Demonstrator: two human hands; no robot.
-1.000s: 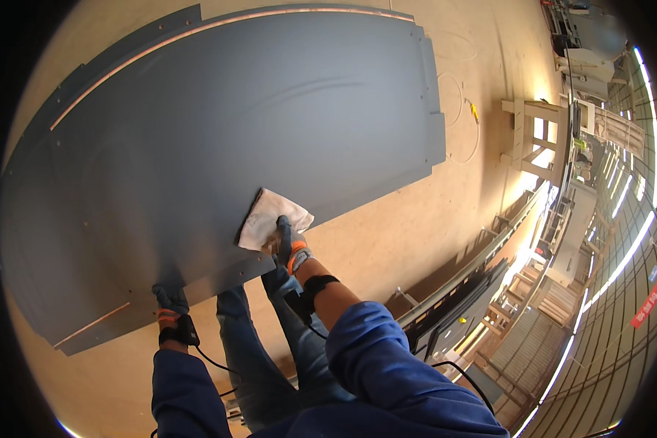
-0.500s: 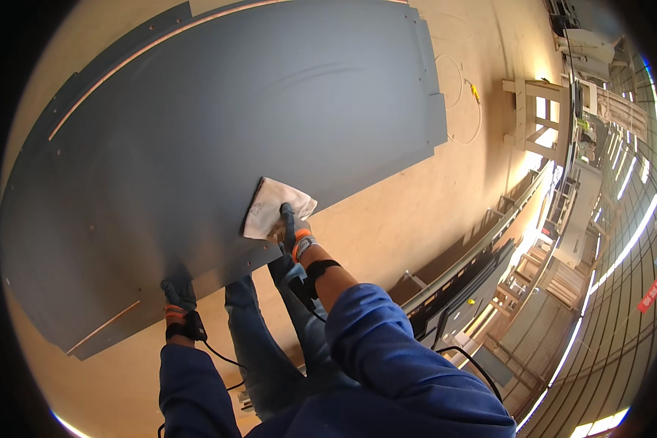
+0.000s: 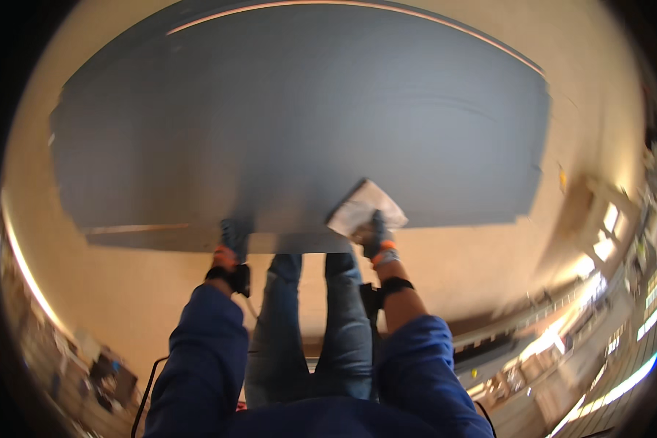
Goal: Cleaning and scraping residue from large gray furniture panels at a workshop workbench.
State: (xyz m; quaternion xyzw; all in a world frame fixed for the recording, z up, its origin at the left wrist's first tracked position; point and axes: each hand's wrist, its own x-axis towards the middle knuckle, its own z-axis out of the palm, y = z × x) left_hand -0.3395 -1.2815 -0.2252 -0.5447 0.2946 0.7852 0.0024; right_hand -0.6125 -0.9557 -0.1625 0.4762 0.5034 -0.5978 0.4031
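Note:
A large dark grey sheet panel (image 3: 292, 124) lies flat in front of me, with notched edges and a thin copper-coloured strip (image 3: 358, 4) along its far side. My right hand (image 3: 374, 235), in a dark glove with an orange cuff, is closed on a whitish folded cloth (image 3: 365, 206). That cloth lies against the panel near its front edge, right of centre. My left hand (image 3: 233, 237), gloved the same way, rests on the front edge left of centre, fingers stretched forward over the surface and somewhat blurred.
A shorter copper-coloured strip (image 3: 139, 228) runs along the panel's front left edge. Tan surface (image 3: 482, 270) surrounds the panel. My legs (image 3: 343, 314) are just in front of it. A pale wooden frame (image 3: 606, 212) stands at the right, with blurred workshop racks (image 3: 547, 350) beyond.
The view has turned, so the panel now lies level across the picture and both hands appear farther right. My right hand still holds the cloth near the front edge; my left stays on the edge.

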